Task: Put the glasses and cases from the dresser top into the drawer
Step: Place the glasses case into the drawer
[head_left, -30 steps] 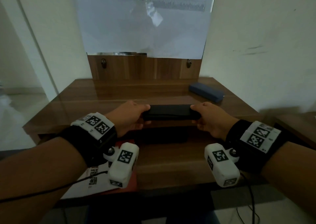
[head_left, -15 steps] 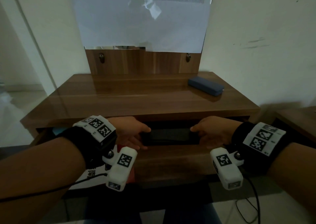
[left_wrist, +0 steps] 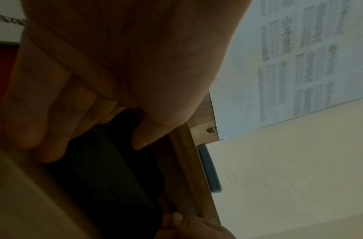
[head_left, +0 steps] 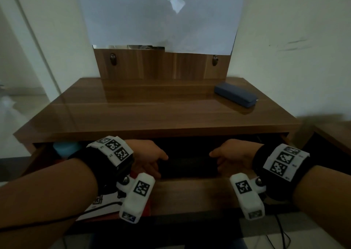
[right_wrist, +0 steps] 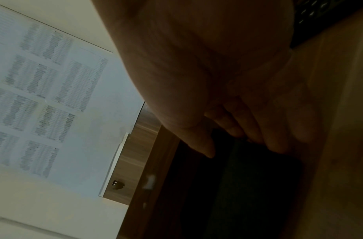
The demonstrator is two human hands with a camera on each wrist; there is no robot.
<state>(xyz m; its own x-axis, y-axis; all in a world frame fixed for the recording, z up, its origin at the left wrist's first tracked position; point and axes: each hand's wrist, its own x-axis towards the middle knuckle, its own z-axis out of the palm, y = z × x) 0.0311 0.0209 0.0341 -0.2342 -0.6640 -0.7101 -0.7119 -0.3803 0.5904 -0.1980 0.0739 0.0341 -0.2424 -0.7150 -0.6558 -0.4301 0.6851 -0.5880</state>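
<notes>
A black glasses case (head_left: 188, 168) is held by its two ends inside the open drawer (head_left: 190, 193), below the front edge of the dresser top (head_left: 152, 116). Its left end is gripped by the left hand (head_left: 147, 158), thumb above and fingers (left_wrist: 41, 129) curled beneath; its right end is pinched likewise by the right hand (head_left: 230, 157). A blue glasses case (head_left: 235, 95) lies on the dresser top's far right corner. A red and white booklet (head_left: 106, 207) lies in the drawer's left part.

One case (head_left: 188, 168) in the drawer (head_left: 191, 193), another (head_left: 235, 95) on the dresser top (head_left: 152, 112)
</notes>
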